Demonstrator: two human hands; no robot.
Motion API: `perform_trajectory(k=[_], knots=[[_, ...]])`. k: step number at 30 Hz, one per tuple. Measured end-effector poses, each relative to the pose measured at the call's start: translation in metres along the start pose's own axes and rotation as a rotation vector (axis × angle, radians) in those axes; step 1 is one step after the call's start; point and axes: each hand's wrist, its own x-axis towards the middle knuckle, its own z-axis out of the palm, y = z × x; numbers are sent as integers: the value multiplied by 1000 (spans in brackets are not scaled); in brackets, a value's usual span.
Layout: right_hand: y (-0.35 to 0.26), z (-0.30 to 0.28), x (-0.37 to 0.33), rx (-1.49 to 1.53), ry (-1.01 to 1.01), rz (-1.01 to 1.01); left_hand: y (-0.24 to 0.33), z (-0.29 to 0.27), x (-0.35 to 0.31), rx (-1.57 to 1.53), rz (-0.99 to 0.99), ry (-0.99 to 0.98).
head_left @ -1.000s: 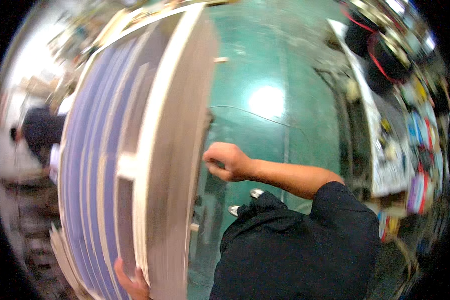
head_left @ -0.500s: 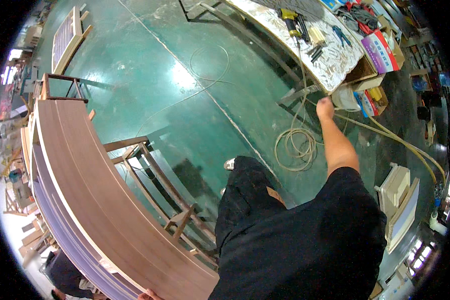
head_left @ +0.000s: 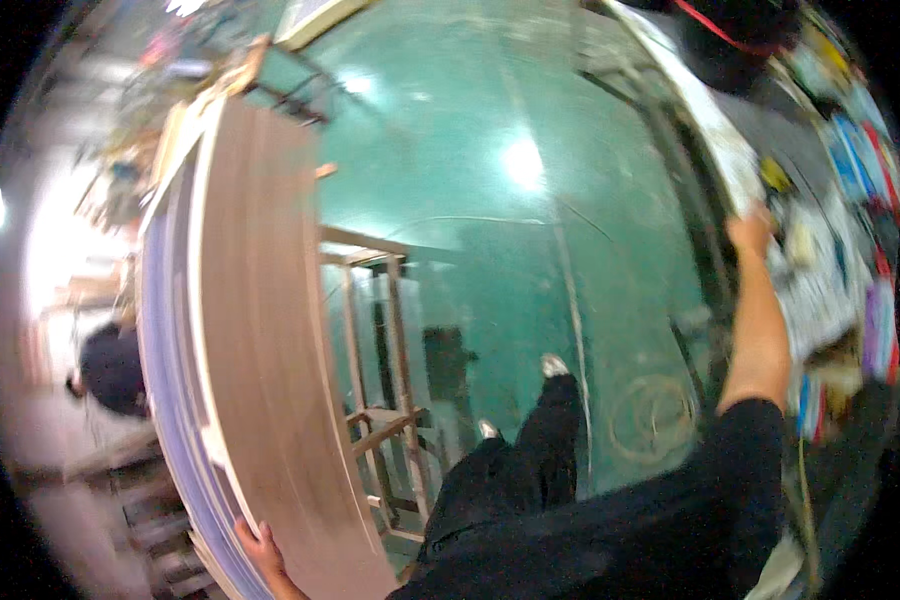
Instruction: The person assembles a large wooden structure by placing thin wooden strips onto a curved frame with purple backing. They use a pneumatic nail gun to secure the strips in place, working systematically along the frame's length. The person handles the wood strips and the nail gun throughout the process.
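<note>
A long stack of panels runs along my left, with a brown wood-grain board (head_left: 270, 330) on top and a pale edge facing outward. At its near end my left hand (head_left: 261, 552) rests against that pale edge, with fingers stretched out and somewhat apart. My right arm reaches forward to the workbench (head_left: 820, 310) on the right. Blurred by motion, my right hand (head_left: 751, 232) is at the bench's near edge, close to a yellow-and-black power tool (head_left: 776, 176). Its fingers are too smeared to read.
A wooden stand (head_left: 395, 350) is beside and under the panels. A coiled hose (head_left: 655, 418) lies on the green floor (head_left: 470, 290). Another person (head_left: 115, 368) is beyond the stack at left. A dark item with a red band (head_left: 735, 40) is at the bench's far end. Colourful boxes (head_left: 878, 325) line the right.
My view has turned, and the panels now appear straighter and further right. My right hand has moved forward along the bench edge. More of my left hand shows on the panel edge.
</note>
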Motion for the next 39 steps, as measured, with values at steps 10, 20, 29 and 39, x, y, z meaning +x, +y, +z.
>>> perform_trajectory(k=[10, 20, 29, 39], knots=[[16, 87, 128, -301, 15, 345, 41, -30, -11, 427, -153, -72], [96, 82, 207, 19, -26, 12, 47, 1, 0, 327, -264, -187], [-43, -10, 39, 893, -179, 68, 74, -12, -5, 369, -293, -145], [-230, -100, -290, 712, -1452, -283, 58, -32, -6, 53, -8, -15]])
